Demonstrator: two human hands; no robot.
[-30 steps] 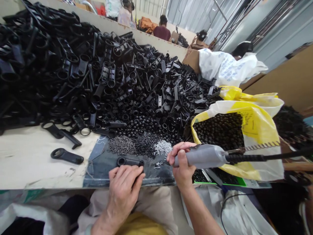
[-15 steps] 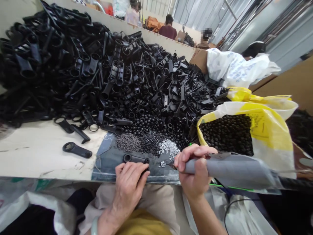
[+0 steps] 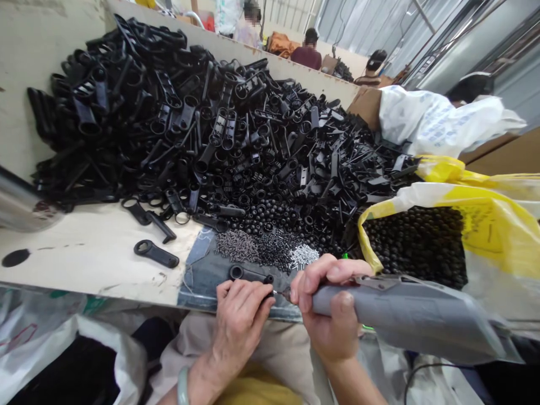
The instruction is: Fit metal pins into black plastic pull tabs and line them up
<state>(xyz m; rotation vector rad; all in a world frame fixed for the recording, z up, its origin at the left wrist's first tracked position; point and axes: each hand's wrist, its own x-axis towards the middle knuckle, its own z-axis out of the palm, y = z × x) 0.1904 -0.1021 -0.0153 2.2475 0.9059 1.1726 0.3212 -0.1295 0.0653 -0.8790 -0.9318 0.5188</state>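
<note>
My left hand (image 3: 241, 315) presses down on a black plastic handle part (image 3: 248, 274) that lies on a grey cloth (image 3: 202, 273) at the table's near edge. My right hand (image 3: 327, 306) grips a grey powered screwdriver (image 3: 400, 318), its tip touching the right end of that part. Small heaps of dark and silver screws (image 3: 270, 253) lie just behind the part.
A large pile of black plastic handles and rings (image 3: 202, 129) fills the table behind. A yellow and white bag of black round pieces (image 3: 422, 236) stands at the right. A loose handle (image 3: 156, 254) lies on the bare board at left. People sit far behind.
The screwdriver has swung from lying sideways to pointing left, and its tip now meets the part under my left hand. The view has shifted left.
</note>
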